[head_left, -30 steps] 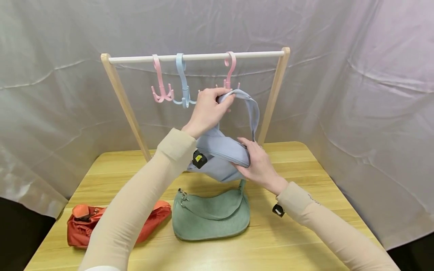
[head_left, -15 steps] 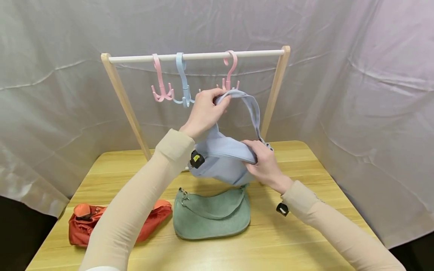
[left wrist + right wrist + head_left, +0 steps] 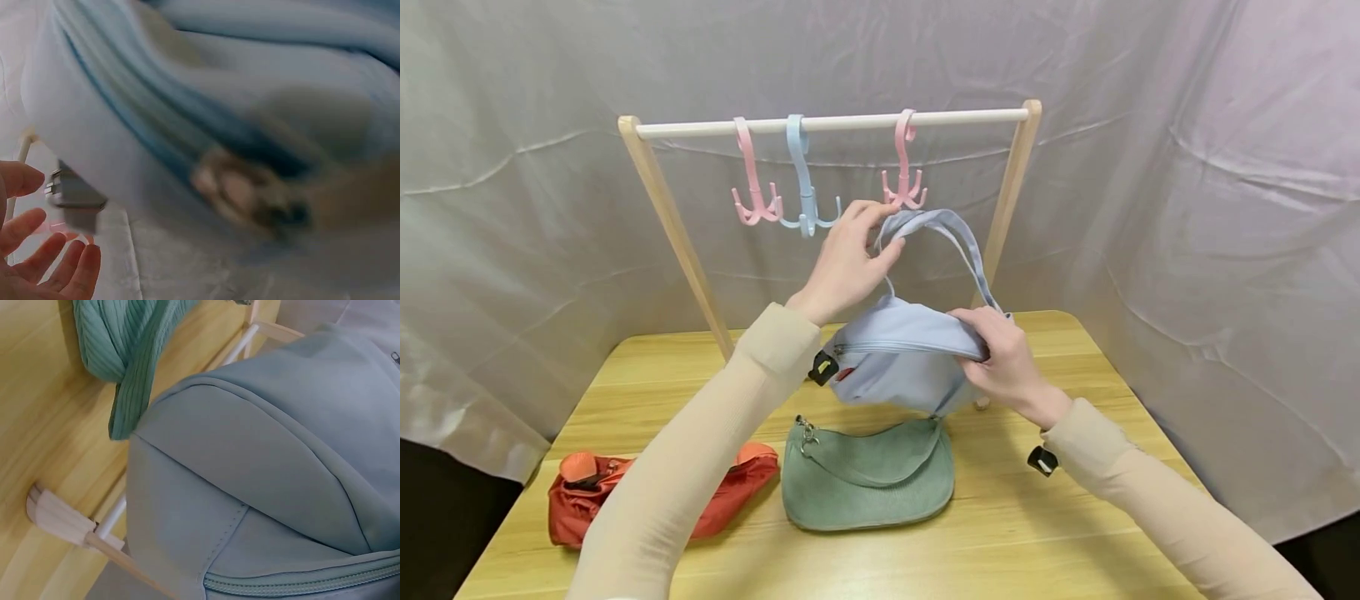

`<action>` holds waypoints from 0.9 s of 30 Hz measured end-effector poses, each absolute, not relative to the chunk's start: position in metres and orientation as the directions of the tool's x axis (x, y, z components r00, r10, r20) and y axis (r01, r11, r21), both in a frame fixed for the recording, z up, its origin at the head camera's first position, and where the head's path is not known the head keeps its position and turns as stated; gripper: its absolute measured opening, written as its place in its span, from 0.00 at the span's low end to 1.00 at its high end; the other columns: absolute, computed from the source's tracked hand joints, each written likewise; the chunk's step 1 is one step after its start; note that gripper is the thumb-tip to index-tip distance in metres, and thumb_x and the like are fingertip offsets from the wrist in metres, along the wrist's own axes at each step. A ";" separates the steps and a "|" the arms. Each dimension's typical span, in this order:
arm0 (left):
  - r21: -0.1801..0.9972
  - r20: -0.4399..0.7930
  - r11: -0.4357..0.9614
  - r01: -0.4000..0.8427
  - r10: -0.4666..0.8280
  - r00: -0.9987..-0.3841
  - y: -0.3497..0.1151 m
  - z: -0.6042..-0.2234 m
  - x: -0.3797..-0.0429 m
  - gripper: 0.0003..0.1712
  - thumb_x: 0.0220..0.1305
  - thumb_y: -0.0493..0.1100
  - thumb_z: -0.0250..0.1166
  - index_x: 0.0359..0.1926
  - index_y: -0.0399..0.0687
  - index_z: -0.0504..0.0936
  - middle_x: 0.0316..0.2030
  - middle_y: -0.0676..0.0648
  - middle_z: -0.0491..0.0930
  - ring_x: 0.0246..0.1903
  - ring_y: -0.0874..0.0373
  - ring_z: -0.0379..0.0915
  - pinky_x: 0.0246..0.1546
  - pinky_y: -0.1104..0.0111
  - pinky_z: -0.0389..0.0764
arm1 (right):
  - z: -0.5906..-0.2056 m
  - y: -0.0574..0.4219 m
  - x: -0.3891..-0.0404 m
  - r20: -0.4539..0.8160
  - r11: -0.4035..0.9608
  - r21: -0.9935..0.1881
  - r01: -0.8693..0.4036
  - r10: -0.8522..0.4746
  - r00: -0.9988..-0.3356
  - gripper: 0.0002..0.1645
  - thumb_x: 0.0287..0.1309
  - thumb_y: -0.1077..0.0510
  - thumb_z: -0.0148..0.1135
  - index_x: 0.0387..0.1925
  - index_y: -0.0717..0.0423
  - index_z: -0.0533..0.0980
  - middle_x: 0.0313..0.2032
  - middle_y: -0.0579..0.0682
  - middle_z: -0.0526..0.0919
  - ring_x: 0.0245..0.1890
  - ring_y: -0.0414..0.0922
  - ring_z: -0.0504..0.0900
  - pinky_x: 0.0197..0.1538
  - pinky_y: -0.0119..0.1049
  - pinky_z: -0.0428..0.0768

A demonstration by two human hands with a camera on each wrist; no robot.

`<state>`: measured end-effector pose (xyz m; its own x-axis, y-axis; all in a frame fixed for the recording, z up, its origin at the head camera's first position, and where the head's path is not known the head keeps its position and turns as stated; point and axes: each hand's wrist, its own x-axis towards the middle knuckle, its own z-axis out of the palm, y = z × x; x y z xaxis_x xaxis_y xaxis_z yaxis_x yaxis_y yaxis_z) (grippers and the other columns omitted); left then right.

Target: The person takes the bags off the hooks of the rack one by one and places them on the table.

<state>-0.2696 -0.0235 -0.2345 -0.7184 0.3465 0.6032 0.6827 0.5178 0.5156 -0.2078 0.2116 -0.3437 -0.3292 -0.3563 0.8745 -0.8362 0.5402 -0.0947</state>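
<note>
In the head view a light blue shoulder bag is held up in front of the rack, its zipper facing me. My right hand grips the bag's upper right side, thumb on top. The strap arches above it. My left hand is at the strap's left end, thumb and fingers parted around it. The left wrist view shows these fingers spread, near a strap with a metal buckle; much of that view is blurred. Bag fabric fills the right wrist view, where the right hand is hidden.
A rack with a white rail carries a pink hook, a blue hook and another pink hook. A green handbag and a red bag lie on the wooden table.
My left thumb and fingers have parted from their pinch on the strap. My right hand has shifted right with the bag. The right pink hook has turned on the rail.
</note>
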 end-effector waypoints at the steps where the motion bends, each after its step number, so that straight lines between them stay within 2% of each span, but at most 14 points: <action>1: 0.502 0.611 0.517 0.693 0.355 -0.708 -0.024 -0.236 -0.269 0.24 0.68 0.44 0.64 0.63 0.45 0.78 0.59 0.45 0.76 0.52 0.52 0.76 0.55 0.61 0.76 | -0.342 0.213 -0.207 0.875 0.541 -0.089 -0.837 -0.359 -0.325 0.27 0.40 0.78 0.65 0.48 0.67 0.79 0.36 0.60 0.85 0.36 0.51 0.81 0.42 0.42 0.77; 5: 0.419 0.640 0.497 0.760 0.431 -0.636 -0.027 -0.246 -0.265 0.19 0.69 0.45 0.62 0.58 0.45 0.82 0.60 0.45 0.77 0.61 0.52 0.73 0.63 0.59 0.72 | -0.337 0.222 -0.203 0.873 0.545 -0.073 -0.835 -0.370 -0.318 0.26 0.40 0.78 0.65 0.47 0.69 0.79 0.36 0.61 0.84 0.36 0.52 0.81 0.44 0.41 0.76; 8: 0.367 0.625 0.454 0.812 0.526 -0.577 -0.029 -0.254 -0.261 0.19 0.71 0.47 0.61 0.57 0.45 0.82 0.61 0.45 0.76 0.64 0.51 0.71 0.67 0.58 0.70 | -0.335 0.229 -0.202 0.871 0.547 -0.072 -0.834 -0.372 -0.319 0.26 0.39 0.78 0.66 0.46 0.69 0.79 0.36 0.61 0.84 0.36 0.52 0.80 0.44 0.39 0.75; 13: 0.368 0.487 0.388 0.845 0.694 -0.531 -0.028 -0.268 -0.256 0.26 0.71 0.54 0.60 0.65 0.48 0.77 0.67 0.45 0.73 0.70 0.51 0.66 0.73 0.58 0.65 | -0.330 0.238 -0.201 0.858 0.553 -0.079 -0.829 -0.385 -0.339 0.25 0.40 0.78 0.66 0.46 0.69 0.79 0.36 0.61 0.84 0.35 0.51 0.79 0.43 0.36 0.74; 17: 0.410 0.366 0.384 0.827 0.761 -0.535 -0.026 -0.280 -0.253 0.33 0.69 0.58 0.62 0.70 0.53 0.71 0.66 0.49 0.74 0.66 0.55 0.70 0.70 0.60 0.68 | -0.327 0.242 -0.202 0.854 0.548 -0.068 -0.834 -0.400 -0.332 0.25 0.40 0.77 0.66 0.46 0.69 0.79 0.36 0.61 0.84 0.35 0.50 0.78 0.42 0.35 0.73; 23: 0.444 0.306 0.426 0.788 0.755 -0.580 -0.025 -0.300 -0.253 0.39 0.62 0.62 0.69 0.70 0.60 0.68 0.57 0.54 0.80 0.53 0.60 0.76 0.59 0.61 0.76 | -0.329 0.247 -0.205 0.866 0.545 -0.068 -0.836 -0.383 -0.320 0.24 0.39 0.78 0.66 0.44 0.68 0.81 0.36 0.61 0.85 0.34 0.50 0.79 0.42 0.34 0.74; 25: 0.453 0.313 0.443 0.774 0.734 -0.603 -0.024 -0.306 -0.253 0.37 0.60 0.61 0.70 0.68 0.61 0.70 0.56 0.55 0.81 0.52 0.61 0.77 0.58 0.62 0.77 | -0.331 0.250 -0.206 0.872 0.550 -0.099 -0.830 -0.354 -0.338 0.24 0.38 0.79 0.66 0.44 0.68 0.81 0.35 0.60 0.85 0.34 0.50 0.79 0.43 0.30 0.73; 27: 0.477 0.344 0.435 0.764 0.707 -0.618 -0.023 -0.312 -0.253 0.33 0.60 0.58 0.71 0.64 0.58 0.73 0.53 0.54 0.83 0.50 0.60 0.79 0.57 0.62 0.78 | -0.332 0.252 -0.206 0.876 0.553 -0.130 -0.823 -0.325 -0.356 0.25 0.38 0.79 0.66 0.44 0.69 0.81 0.35 0.60 0.85 0.33 0.50 0.79 0.44 0.27 0.72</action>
